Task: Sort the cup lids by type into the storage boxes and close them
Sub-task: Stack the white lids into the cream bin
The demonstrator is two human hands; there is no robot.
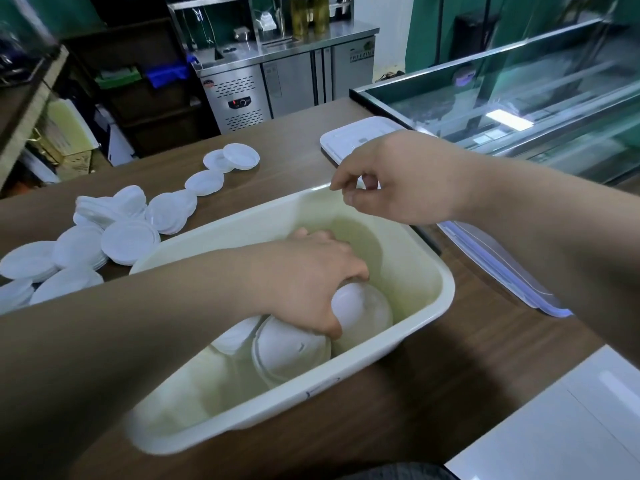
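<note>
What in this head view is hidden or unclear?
1. Head view: count of translucent domed plastic lids in the cream plastic storage box, covered by the left hand.
2. Head view: white flat plastic lids, cut off by the left edge.
3. Head view: whether the right hand pinches anything; blurred.

soft even indoor light, glare on the glass case (519, 98), blurred wide-angle-bent edges
</note>
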